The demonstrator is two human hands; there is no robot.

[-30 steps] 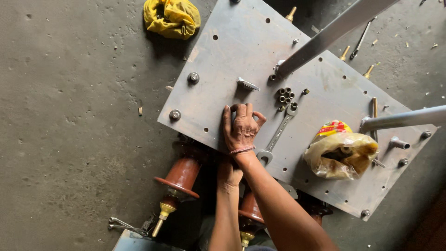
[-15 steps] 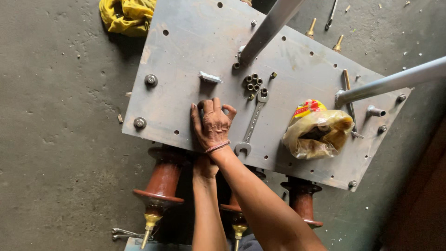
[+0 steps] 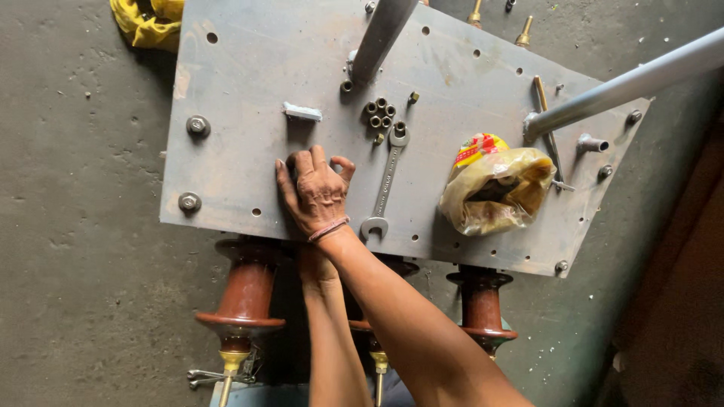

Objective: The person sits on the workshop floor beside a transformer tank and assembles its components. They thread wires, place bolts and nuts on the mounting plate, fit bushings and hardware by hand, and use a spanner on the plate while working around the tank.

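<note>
My right hand [image 3: 317, 192] rests as before, fingers curled, on the steel plate [image 3: 241, 90] beside the spanner [image 3: 385, 185]; left hand under the plate, hidden, state unknown. Only the view shifted.

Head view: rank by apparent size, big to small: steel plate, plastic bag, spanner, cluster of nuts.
1. Steel plate, by far the largest.
2. Plastic bag.
3. Spanner: about as long as the bag is wide, but far thinner.
4. Cluster of nuts, smallest.
All lie on the plate, so nearness to the camera hardly skews this.
</note>
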